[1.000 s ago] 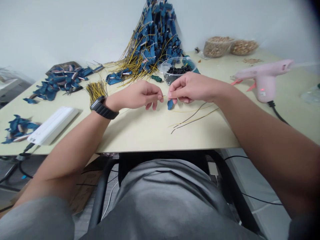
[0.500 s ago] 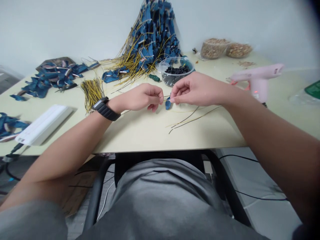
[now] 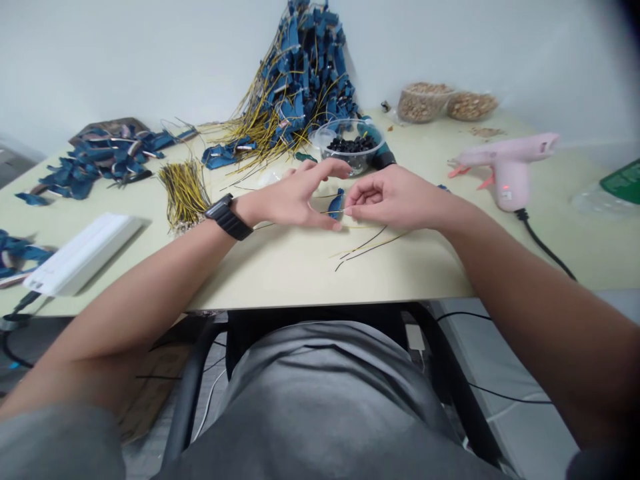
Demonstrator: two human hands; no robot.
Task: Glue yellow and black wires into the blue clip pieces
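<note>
My left hand [image 3: 303,195] is open over the table, thumb and fingers spread around a small blue piece [image 3: 336,204] without visibly gripping it. Close beside it, my right hand [image 3: 377,197] pinches a thin wire [image 3: 327,213] between thumb and forefinger. Whether the blue piece is attached to that wire is hard to make out. Loose yellow and black wires [image 3: 365,247] lie on the tabletop just below my right hand. Behind both hands stands a clear round tub [image 3: 320,139] of small black parts [image 3: 353,144].
A pink glue gun [image 3: 513,167] stands at the right, its cord trailing forward. To the left are a bundle of yellow-black wires [image 3: 183,190], a white power strip [image 3: 83,257] and blue pieces [image 3: 80,170]. A tall blue heap [image 3: 310,73] rises at the back.
My left hand has let go of the wire and spread its fingers, moving slightly right. My right hand keeps its pinch. The view has shifted slightly.
</note>
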